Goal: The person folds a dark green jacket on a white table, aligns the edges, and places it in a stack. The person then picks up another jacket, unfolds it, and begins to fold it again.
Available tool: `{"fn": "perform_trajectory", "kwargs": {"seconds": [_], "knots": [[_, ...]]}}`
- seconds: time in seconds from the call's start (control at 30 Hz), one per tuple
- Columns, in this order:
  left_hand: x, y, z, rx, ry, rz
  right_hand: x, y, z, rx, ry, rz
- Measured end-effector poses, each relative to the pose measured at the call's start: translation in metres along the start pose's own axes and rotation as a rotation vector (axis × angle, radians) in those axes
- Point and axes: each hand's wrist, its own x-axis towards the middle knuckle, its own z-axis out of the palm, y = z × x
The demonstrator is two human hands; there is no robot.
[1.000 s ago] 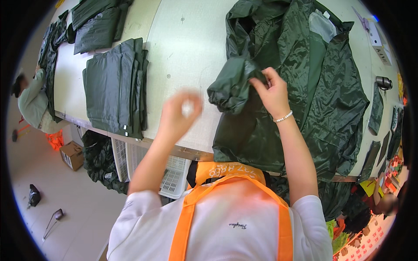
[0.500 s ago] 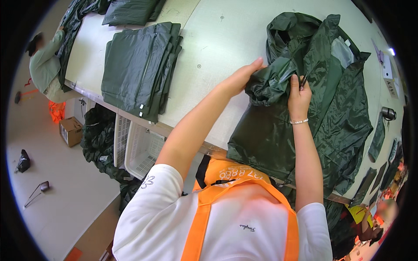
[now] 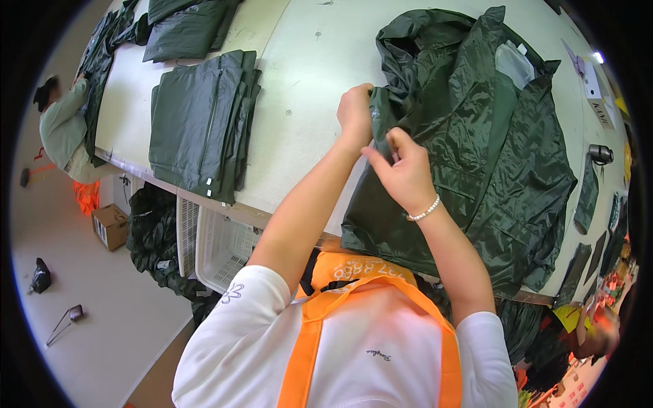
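A dark green, shiny hooded jacket (image 3: 462,149) lies spread on the pale table in front of me, its hood at the far side. My left hand (image 3: 355,114) is closed on the jacket at its left edge, where a narrow piece of the cloth stands up beside the fingers. Close by, my right hand (image 3: 406,173) is over the cloth with its fingers curled and the thumb pointing left. Something small and dark shows between those curled fingers, too hidden to name. A whitish patch (image 3: 515,64) is visible inside the jacket's collar area.
A stack of folded dark green garments (image 3: 201,126) lies left on the table (image 3: 299,75), another (image 3: 183,30) behind it. White plastic baskets (image 3: 221,238) stand below the edge. A dark cup-like object (image 3: 600,154) is far right. One person (image 3: 64,129) works at far left.
Both hands have moved left along the cloth, and the bunched part between them has been let down and spread. My right hand has turned, thumb now pointing left. The view has shifted slightly.
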Motion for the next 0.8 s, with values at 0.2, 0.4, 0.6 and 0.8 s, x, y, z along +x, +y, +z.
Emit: {"fn": "perform_trajectory", "kwargs": {"seconds": [0.2, 0.4, 0.6, 0.8], "knots": [[-0.078, 0.027, -0.028, -0.662, -0.712, 0.123, 0.023, 0.063, -0.052, -0.215, 0.412, -0.018], [-0.064, 0.019, -0.026, -1.039, -0.640, -0.391, 0.012, 0.026, -0.056, 0.168, 0.120, 0.029], [-0.051, 0.000, -0.031, -1.035, -0.828, -0.524, -0.003, 0.003, -0.070, 0.522, -0.293, 0.340], [-0.065, -0.001, -0.029, -1.057, -0.679, -0.534, -0.009, -0.008, -0.073, 0.428, -0.393, 0.364]]}}
